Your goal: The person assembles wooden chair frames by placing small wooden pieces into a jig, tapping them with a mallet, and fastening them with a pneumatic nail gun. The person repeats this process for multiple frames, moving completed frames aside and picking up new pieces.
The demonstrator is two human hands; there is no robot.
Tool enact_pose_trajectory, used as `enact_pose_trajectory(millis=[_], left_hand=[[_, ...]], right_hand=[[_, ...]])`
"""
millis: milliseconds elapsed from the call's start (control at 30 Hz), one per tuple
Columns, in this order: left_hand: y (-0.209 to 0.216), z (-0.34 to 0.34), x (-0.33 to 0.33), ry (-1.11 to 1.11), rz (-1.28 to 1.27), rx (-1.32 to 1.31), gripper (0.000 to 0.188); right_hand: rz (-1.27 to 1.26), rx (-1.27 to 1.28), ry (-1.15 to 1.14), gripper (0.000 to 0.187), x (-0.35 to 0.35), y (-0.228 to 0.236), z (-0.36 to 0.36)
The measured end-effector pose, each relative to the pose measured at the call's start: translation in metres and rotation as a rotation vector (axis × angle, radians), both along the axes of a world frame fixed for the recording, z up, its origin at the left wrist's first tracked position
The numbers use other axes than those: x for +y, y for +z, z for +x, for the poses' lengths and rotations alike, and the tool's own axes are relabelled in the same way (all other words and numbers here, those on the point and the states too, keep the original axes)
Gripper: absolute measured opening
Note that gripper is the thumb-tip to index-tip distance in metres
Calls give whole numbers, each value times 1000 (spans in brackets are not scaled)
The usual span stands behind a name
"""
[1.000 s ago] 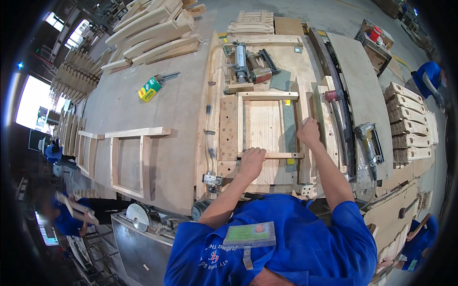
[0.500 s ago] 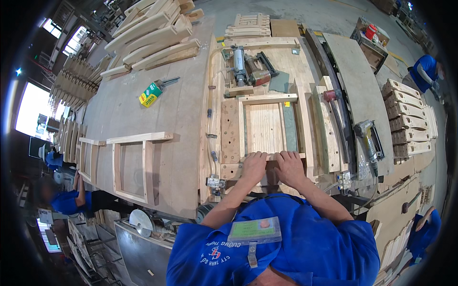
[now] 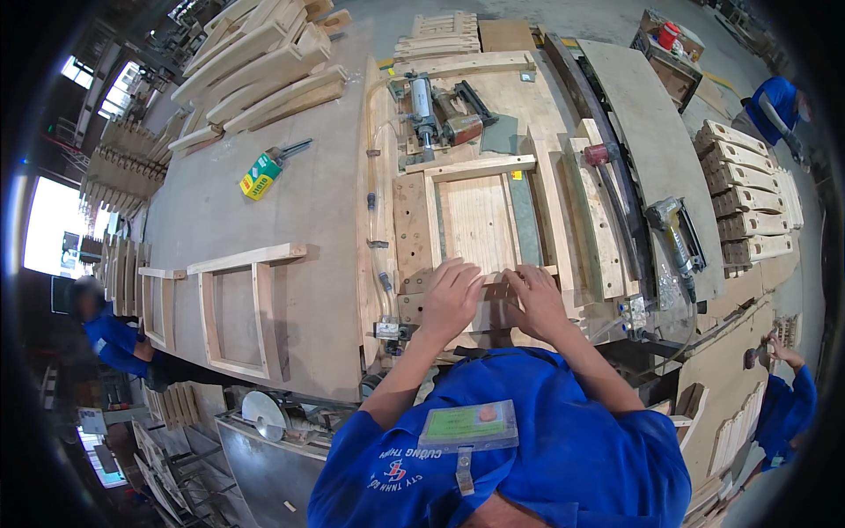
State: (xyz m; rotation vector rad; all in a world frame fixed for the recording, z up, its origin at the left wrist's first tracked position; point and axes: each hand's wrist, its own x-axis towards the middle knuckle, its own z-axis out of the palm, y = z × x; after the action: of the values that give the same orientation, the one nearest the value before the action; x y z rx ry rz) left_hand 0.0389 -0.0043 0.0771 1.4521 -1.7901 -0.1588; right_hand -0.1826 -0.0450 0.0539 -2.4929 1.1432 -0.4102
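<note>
A light wooden frame [image 3: 481,168] lies in a wooden jig [image 3: 410,231] on the bench in front of me, with a planked pale board visible inside it. My left hand [image 3: 451,299] has its fingers bent over the left part of the frame's near rail. At the right part of that rail, my right hand [image 3: 538,302] grips it, fingers over the top and thumb close to the middle. The undersides of both hands are hidden. Beyond the frame's far rail lie a grey nail gun [image 3: 423,110] and a black and red nail gun [image 3: 464,123].
On the left table rest an open ladder-like frame [image 3: 238,312], a green and yellow box [image 3: 260,176] and stacked curved wooden parts [image 3: 264,75]. Another nail gun [image 3: 676,242] lies at right, near a red-headed mallet [image 3: 600,155]. Co-workers stand at both sides.
My view has shifted slightly. My left hand has turned, its fingers now slanting rightward over the rail, and my right hand's fingers have moved a little. The co-worker at left has moved.
</note>
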Motion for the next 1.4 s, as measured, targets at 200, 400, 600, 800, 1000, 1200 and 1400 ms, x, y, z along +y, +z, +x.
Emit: enact_pose_trajectory(millis=[200,400,600,800,1000,1200,1400], left_hand=[[-35,-19,-42,-22,154,107,15],[-66,-29,-63,7,378,94,23],[-77,-28,-63,97,421,65,28],[-74,-27,-66,95,474,44,28],[-67,-31,-70,92,489,63,27],[-76,-21,-64,129,512,54,26],[-70,-27,-65,102,492,94,25]], right_hand=[[-127,-51,-525,57,44,37,-120],[-203,23,-801,54,67,18,-192],[-333,144,-696,54,3,40,-145],[-74,144,-659,54,-85,16,-95],[-161,54,-699,43,-142,-26,-82],[762,-712,-824,22,-126,24,-53],[482,-1029,-629,34,-49,156,-72]])
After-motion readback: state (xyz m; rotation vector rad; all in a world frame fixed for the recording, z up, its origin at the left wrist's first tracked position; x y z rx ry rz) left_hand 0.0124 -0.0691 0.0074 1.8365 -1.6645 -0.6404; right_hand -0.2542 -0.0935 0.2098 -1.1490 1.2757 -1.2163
